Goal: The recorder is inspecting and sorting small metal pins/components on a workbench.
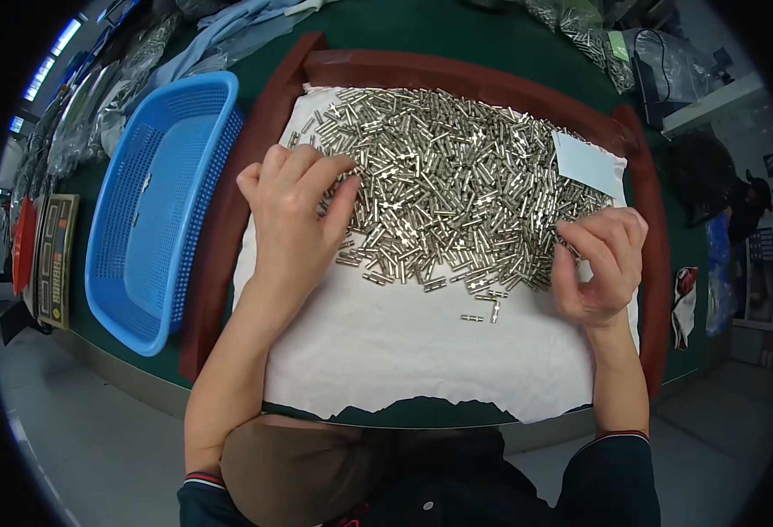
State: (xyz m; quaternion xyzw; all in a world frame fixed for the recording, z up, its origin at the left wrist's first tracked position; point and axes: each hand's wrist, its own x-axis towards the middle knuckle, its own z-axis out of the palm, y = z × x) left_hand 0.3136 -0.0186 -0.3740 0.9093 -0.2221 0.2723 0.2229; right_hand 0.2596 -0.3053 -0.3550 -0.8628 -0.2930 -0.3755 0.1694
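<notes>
Your left hand [294, 211] lies flat, fingers spread and gripping nothing, on the left edge of one big heap of small metal pieces [456, 176], too many to count. That heap covers the far half of the single white cloth [404, 351] inside one dark red tray [456, 72]. Your right hand [599, 263] curls at the heap's right edge, fingertips pinched together; whether it holds a piece, you cannot tell. Two stray pieces [483, 314] sit apart toward the near edge. One blue basket [162, 202] stands beside the tray's left edge, and one white card [588, 164] rests near the far right corner.
</notes>
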